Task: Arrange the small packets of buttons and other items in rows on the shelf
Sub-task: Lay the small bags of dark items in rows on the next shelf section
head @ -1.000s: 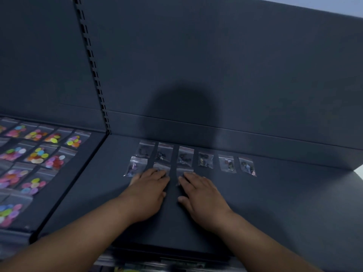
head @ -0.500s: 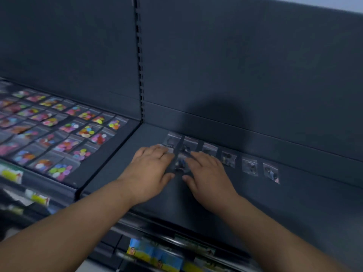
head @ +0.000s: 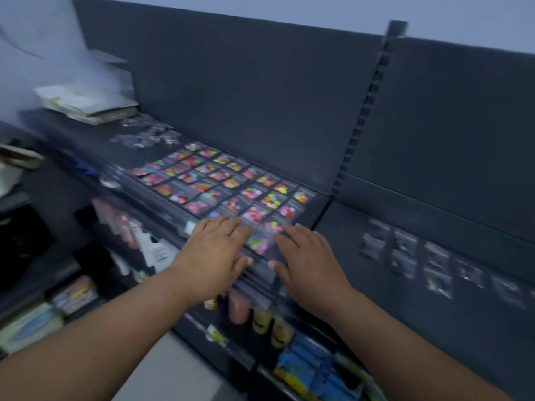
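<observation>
Both hands are flat, palms down, fingers straight, at the front edge of the left shelf bay [head: 95,143]. Left hand [head: 214,250] and right hand [head: 311,257] sit apart and grip nothing. One packet of coloured buttons [head: 258,243] lies between them, right at the lip. The frame is motion-blurred, so we can't tell whether our fingertips press on the packets or hover just above.

Task items:
- The grid of coloured button packets [head: 231,183] fills this bay in neat rows up to the back panel.
- Dark packets [head: 405,256] lie in rows on the right bay, past the slotted upright [head: 362,120].
- Loose clear packets [head: 146,134] sit unsorted at the far left end.

Risks as we judge them:
- The front packet is on the edge. A flat-hand nudge toward us drops it onto the lower-shelf stock [head: 304,369].
- The packets look like slick film lying nearly edge to edge. Sliding one likely drags its neighbours and skews the rows.
- Our left fingers overlap the front row. If a packet sticks to skin when we lift off, it gets pulled out of line.
</observation>
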The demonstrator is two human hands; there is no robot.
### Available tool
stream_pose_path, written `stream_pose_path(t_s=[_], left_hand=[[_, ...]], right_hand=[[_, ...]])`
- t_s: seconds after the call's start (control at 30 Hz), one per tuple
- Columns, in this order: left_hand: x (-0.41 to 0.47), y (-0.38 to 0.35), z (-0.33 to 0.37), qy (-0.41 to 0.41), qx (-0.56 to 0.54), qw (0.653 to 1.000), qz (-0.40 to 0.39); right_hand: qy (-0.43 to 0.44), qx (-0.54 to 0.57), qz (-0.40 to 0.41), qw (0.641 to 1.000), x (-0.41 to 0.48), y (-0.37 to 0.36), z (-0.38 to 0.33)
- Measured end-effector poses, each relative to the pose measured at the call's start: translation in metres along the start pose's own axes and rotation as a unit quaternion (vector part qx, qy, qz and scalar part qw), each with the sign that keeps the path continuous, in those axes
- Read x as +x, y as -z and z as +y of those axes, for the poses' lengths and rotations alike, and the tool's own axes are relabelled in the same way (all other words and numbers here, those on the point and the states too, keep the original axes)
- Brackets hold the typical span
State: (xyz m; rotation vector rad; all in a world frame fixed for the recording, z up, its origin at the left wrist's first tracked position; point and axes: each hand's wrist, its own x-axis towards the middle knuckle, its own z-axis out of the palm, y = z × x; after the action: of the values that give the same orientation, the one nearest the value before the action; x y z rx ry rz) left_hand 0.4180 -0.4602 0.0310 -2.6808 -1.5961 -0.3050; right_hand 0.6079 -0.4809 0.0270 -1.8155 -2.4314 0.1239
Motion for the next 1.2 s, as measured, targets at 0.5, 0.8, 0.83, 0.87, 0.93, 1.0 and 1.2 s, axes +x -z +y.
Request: stream_pose_path(t_s=[0.5, 0.8, 0.83, 0.87, 0.93, 1.0, 1.2], left_hand=[[-0.114, 0.066, -0.236, 0.138, 0.035, 0.990, 0.018], [-0.068, 0.062, -0.320, 0.179, 0.022, 0.984, 0.014], [-0.058, 0.062, -0.332, 0.184, 0.021, 0.983, 0.013], [-0.047, 0.061, -0.344, 0.190, 0.020, 0.982, 0.012], [-0.022, 0.061, -0.369, 0.198, 0.022, 0.980, 0.009], [0.004, 0.062, -0.392, 0.207, 0.020, 0.978, 0.005], [0.075, 0.054, -0.448, 0.258, -0.024, 0.966, 0.005]], right_hand=[[0.086, 0.024, -0.001, 0.996, 0.135, -0.016, -0.226], [0.118, 0.026, 0.016, 0.993, 0.251, -0.030, -0.253], [0.119, 0.027, 0.016, 0.992, 0.267, -0.032, -0.253], [0.119, 0.027, 0.016, 0.992, 0.283, -0.035, -0.253], [0.114, 0.031, 0.016, 0.993, 0.318, -0.038, -0.249], [0.094, 0.054, 0.007, 0.994, 0.352, -0.037, -0.244], [-0.018, 0.174, -0.019, 0.984, 0.445, -0.035, -0.233]])
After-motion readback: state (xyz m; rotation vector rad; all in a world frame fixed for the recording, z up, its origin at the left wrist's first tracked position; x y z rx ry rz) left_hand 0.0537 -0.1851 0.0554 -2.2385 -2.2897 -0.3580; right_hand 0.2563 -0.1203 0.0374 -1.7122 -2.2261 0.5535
